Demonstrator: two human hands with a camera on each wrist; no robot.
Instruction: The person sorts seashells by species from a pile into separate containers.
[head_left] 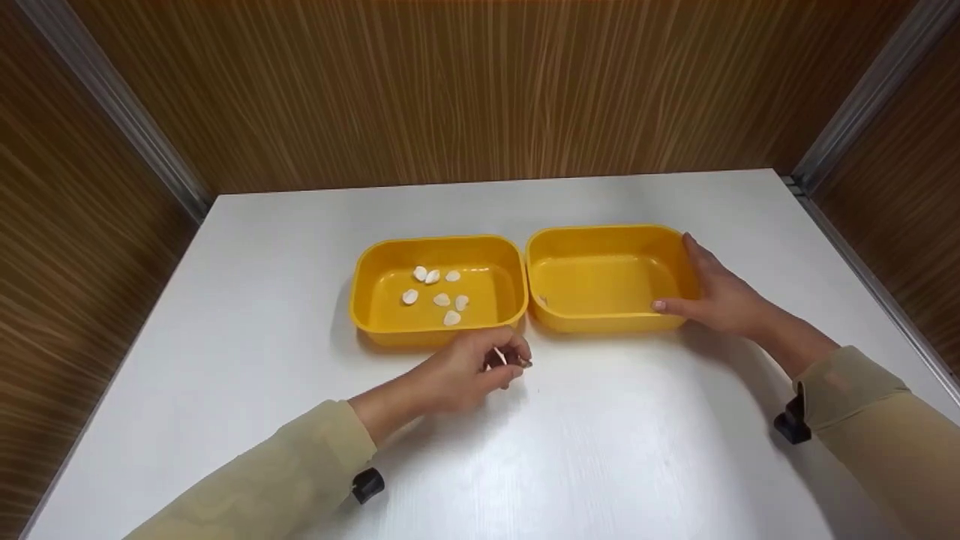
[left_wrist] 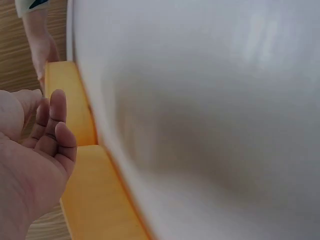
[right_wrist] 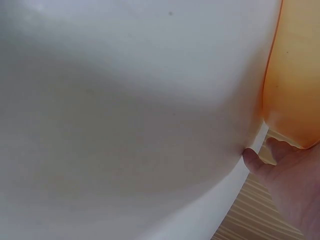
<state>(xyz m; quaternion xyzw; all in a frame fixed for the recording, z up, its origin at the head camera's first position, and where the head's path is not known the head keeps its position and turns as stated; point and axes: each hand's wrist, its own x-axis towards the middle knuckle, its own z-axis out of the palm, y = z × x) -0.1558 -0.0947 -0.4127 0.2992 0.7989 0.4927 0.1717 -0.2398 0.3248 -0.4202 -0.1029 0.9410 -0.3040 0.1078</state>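
My left hand (head_left: pixel 469 371) is in front of the left yellow container (head_left: pixel 442 337), above the white table. Its thumb and index finger pinch a small shell-like piece (head_left: pixel 527 364), brownish at the edge that shows; the fingers hide the rest. In the left wrist view, the other fingers of that hand (left_wrist: pixel 47 135) are bent. Several small white shells (head_left: pixel 441 299) lie spread over the floor of the left container. My right hand (head_left: pixel 724 300) grips the right end of the second yellow container (head_left: pixel 607 324), thumb over the front corner of its rim and fingers along the outer side.
Both containers stand side by side on the white table (head_left: pixel 600 450), their near ends almost meeting. A small pale piece (head_left: pixel 543 300) shows inside the right container at its left end. Wood-patterned panels (head_left: pixel 487 90) rise behind the table and at both sides.
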